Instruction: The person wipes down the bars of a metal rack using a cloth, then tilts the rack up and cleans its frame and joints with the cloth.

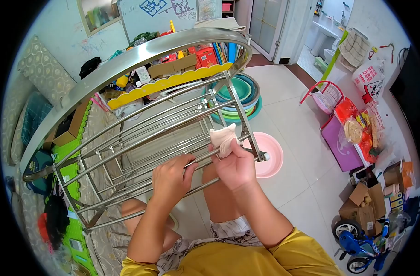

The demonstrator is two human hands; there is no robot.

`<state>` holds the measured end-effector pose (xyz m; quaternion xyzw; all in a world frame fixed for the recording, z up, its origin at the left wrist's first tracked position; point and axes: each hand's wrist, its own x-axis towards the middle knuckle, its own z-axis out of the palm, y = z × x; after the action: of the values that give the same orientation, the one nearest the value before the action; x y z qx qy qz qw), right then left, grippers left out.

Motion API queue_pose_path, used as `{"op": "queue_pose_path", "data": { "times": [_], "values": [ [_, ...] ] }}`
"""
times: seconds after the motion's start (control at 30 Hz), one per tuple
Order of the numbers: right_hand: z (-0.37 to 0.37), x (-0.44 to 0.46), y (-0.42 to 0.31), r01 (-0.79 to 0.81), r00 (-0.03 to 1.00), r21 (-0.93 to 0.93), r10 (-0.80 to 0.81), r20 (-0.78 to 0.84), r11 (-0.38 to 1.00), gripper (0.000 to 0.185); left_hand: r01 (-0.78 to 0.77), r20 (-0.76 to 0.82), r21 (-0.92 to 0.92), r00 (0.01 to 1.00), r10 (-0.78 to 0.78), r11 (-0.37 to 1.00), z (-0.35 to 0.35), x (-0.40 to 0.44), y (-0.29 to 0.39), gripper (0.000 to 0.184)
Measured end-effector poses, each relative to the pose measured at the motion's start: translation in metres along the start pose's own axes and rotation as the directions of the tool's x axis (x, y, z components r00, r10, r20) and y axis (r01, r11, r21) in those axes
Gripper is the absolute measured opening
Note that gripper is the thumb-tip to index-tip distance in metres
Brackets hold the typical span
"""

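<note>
A metal rack of parallel tubes (173,120), with a wide curved band at its far side, lies tilted across my lap. My left hand (172,178) is closed round one of its near tubes. Further right, my right hand (235,166) pinches a pale cloth (224,138) against the rack near its right end. The cloth is folded over the tubes, and part of it is hidden behind my fingers. Just beyond the rack's right corner, a pink basin (271,156) stands on the floor.
Stacked green and blue basins (251,112) stand behind the rack. Along the back is a yellow-edged shelf (164,85) with toys and books. To the right are a purple bin (341,145), an open cardboard box (364,209) and a blue child's bike (357,244).
</note>
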<state>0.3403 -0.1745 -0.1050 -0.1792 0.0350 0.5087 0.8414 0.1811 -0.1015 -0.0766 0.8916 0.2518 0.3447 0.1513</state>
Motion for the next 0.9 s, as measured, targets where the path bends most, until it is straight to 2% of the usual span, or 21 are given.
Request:
{"op": "queue_pose_path", "data": {
  "times": [0.17, 0.23, 0.33, 0.4, 0.47, 0.53, 0.6, 0.77, 0.83, 0.87, 0.9],
  "values": [
    [-0.007, -0.004, 0.015, -0.025, 0.996, -0.027, 0.027, 0.084, 0.999, 0.030, 0.015, 0.015, 0.011, 1.000, -0.016, 1.000, -0.001, 0.000, 0.002, 0.014],
    [-0.014, -0.002, 0.018, -0.098, 0.963, -0.057, 0.109, 0.247, 0.994, 0.030, 0.025, 0.016, 0.011, 1.000, -0.025, 1.000, 0.000, 0.000, 0.002, 0.014],
    [-0.009, -0.005, 0.029, -0.090, 0.980, -0.052, 0.097, 0.176, 0.995, 0.028, 0.018, 0.018, 0.014, 1.000, -0.018, 1.000, 0.000, 0.000, 0.001, 0.019],
    [-0.003, -0.012, 0.032, -0.117, 0.978, -0.043, 0.123, 0.171, 0.992, 0.026, 0.151, 0.068, -0.036, 0.987, -0.148, 0.988, -0.003, 0.001, 0.005, 0.024],
    [-0.002, -0.015, 0.039, -0.147, 0.974, -0.034, 0.151, 0.167, 0.989, 0.024, 0.155, 0.049, -0.043, 0.987, -0.153, 0.987, -0.002, 0.000, 0.002, 0.026],
    [-0.002, -0.016, 0.046, -0.141, 0.979, -0.109, 0.154, 0.132, 0.984, 0.021, 0.157, 0.031, -0.052, 0.987, -0.156, 0.986, -0.002, -0.001, 0.001, 0.028],
    [-0.001, -0.017, 0.045, -0.145, 0.981, -0.133, 0.160, 0.108, 0.980, 0.021, 0.217, 0.056, -0.068, 0.975, -0.214, 0.974, -0.003, -0.001, 0.002, 0.029],
    [-0.005, -0.014, 0.027, -0.205, 0.974, -0.243, 0.223, 0.050, 0.948, 0.016, 0.136, -0.009, -0.051, 0.991, -0.137, 0.989, 0.001, -0.002, 0.000, 0.027],
    [0.005, -0.019, 0.016, -0.123, 0.992, -0.278, 0.109, -0.065, 0.953, 0.022, 0.098, -0.039, -0.043, 0.994, -0.100, 0.994, 0.002, -0.003, -0.001, 0.025],
    [0.001, -0.019, 0.008, -0.125, 0.992, -0.279, 0.111, -0.067, 0.952, 0.022, 0.095, -0.040, -0.038, 0.995, -0.097, 0.995, 0.002, -0.004, -0.001, 0.025],
    [-0.003, -0.018, -0.003, -0.088, 0.996, -0.292, 0.094, 0.007, 0.952, 0.027, 0.093, -0.041, -0.033, 0.995, -0.095, 0.995, 0.002, -0.004, -0.002, 0.024]
  ]
}}
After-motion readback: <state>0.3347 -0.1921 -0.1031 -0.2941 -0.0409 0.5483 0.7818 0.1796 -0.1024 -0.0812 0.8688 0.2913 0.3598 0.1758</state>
